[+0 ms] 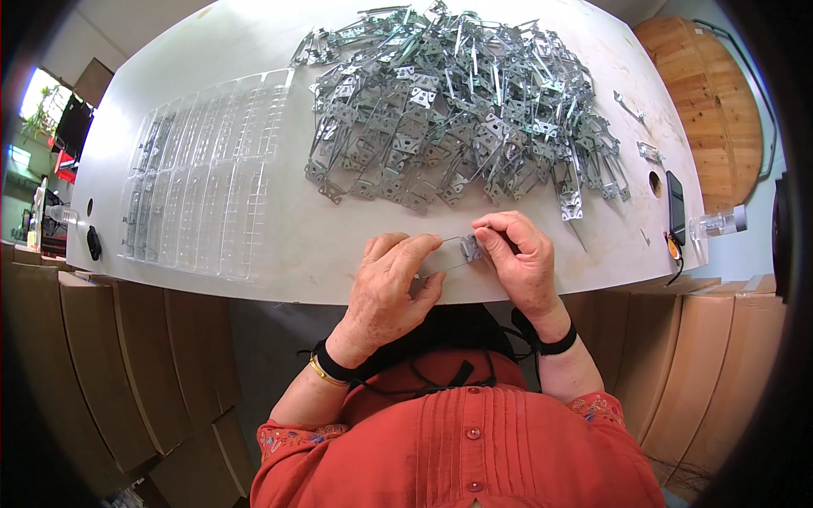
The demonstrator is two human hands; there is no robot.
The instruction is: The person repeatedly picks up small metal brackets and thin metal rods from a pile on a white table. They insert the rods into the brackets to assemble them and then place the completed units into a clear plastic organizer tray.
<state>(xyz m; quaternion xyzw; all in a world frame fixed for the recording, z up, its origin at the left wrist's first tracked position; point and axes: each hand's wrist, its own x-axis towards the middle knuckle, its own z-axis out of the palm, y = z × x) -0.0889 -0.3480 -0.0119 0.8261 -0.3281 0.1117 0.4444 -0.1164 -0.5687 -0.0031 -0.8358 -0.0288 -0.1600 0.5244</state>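
Between my hands, just above the table's near edge, is a flat metal bracket (470,248) with thin long sides. My left hand (394,279) grips its left end between thumb and fingers. At the other end, my right hand (518,254) pinches the plate-like part with thumb and forefinger. The fingers cover both ends in part. Beyond my hands lies a big heap of similar metal brackets (457,110), tangled together. To the left, a clear plastic tray (222,182) with narrow slots rests on the table; metal brackets (144,190) fill its leftmost slots.
On the right of the white table (296,245) are two loose brackets (628,107), a black phone (676,207) and a round hole (655,184). A clear plastic cup (718,223) sticks out past the right edge. Cardboard boxes (127,364) stand below on both sides.
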